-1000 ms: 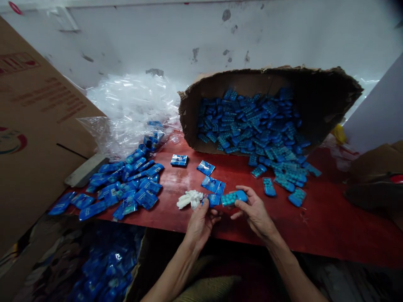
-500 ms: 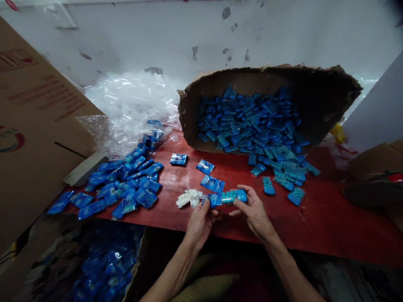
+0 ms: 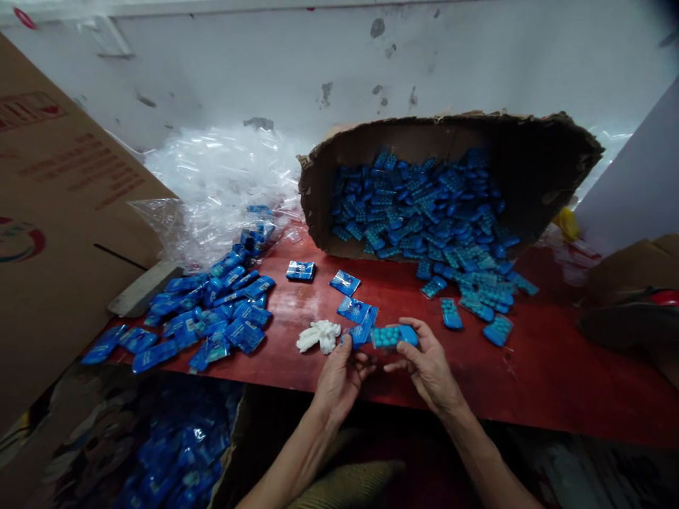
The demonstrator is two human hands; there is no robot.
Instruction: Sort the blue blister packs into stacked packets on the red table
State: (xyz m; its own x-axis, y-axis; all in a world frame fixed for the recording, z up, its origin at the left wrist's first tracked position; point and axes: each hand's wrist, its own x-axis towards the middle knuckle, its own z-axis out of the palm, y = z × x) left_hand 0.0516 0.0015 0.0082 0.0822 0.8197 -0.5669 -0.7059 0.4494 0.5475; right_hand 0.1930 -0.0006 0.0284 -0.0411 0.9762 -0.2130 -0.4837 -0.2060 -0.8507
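Blue-capped container (image 3: pixel 388 337) of round beads is gripped in the right hand (image 3: pixel 432 367), sticking out toward the left hand (image 3: pixel 337 378), which is pinching one blue printed sleeve (image 3: pixel 361 334). Counting up: two loose sleeves (image 3: pixel 344 283) past the left hand, one white crumpled cloth (image 3: pixel 318 336) left of it. Container pile (image 3: pixel 419 205) beyond the right hand? Too many, honestly.

Two bare hands pinching, close together and level, forearms converging from below.
The left forearm (image 3: pixel 291 456) slants up and rightward to the left hand (image 3: pixel 338 378), its thumb pointing upward and its fingers curled inward. The right forearm (image 3: pixel 485 449) slants up and leftward to the right hand (image 3: pixel 431 362), index finger arched above the thumb, lower fingers bent toward the left hand. The hands are apart.
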